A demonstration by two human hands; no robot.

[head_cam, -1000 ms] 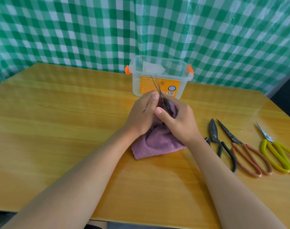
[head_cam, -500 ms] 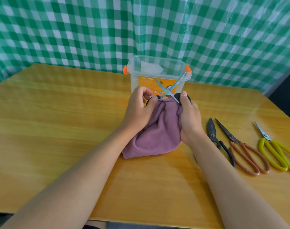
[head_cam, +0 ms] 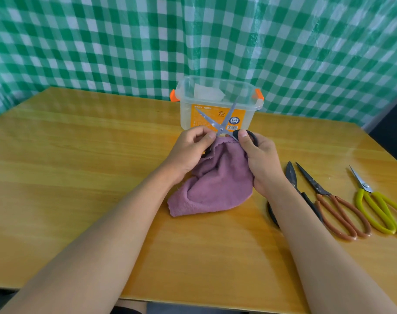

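Our left hand (head_cam: pixel 191 152) sits near the middle of the light wooden tabletop (head_cam: pixel 79 177), its grip closed. Thumb and curled fingers pinch the left handle of the black-handled steel scissors (head_cam: pixel 220 129), and most of that handle is hidden beneath the fingers. The scissors point away from us with the blades spread into a wide X, their tips showing against the box behind. Under both hands lies the crumpled mauve terry cloth (head_cam: pixel 215 186), its upper edge raised to the scissor pivot and its lower part resting on the tabletop. Just behind stands the clear plastic storage box with orange latches (head_cam: pixel 185 114), with something white inside it. Its orange label (head_cam: pixel 215 112) carries a CCC mark in an oval, a round blue badge and a barcode, while the smaller print is too fine for us to read. Our right hand (head_cam: pixel 262 162) has its grip clamped on the right black handle loop, thumb on top. Further right, side by side on the tabletop, lie all-black iron shears (head_cam: pixel 290 174), scissors with reddish-brown coated handles (head_cam: pixel 321 191) and scissors with yellow coated handles (head_cam: pixel 365 185)
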